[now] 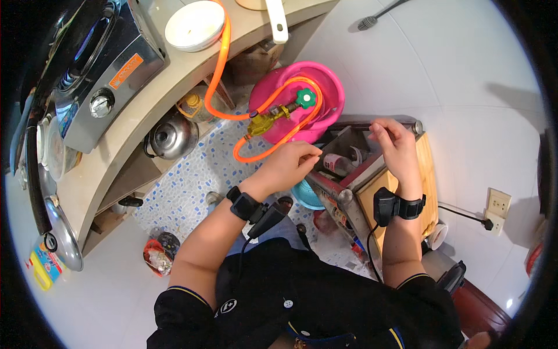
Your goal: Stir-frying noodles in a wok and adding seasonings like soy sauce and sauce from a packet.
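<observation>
My left hand point(298, 162) is over the near left edge of a dark rack point(344, 197), thumb and fingers close together. My right hand point(394, 144) hovers above the rack's right side, its fingers curled and the thumb near them. Nothing is plainly visible in either hand; whether something thin is pinched cannot be told. Between the hands, a clear bottle with a pink and white label point(338, 163) lies in the rack's top compartment. Beyond my left hand stands a pink plastic tub point(333, 85), with an orange gas hose point(218, 65) and a brass regulator with a green knob point(306, 98).
At the left, a gas stove point(126, 96) and a white bowl point(194, 26) stand on a curved counter point(183, 70), with a metal kettle point(174, 135) underneath. A turquoise basket point(307, 194) sits below the rack. Wooden boards point(429, 174) and a wall socket point(498, 205) are at the right.
</observation>
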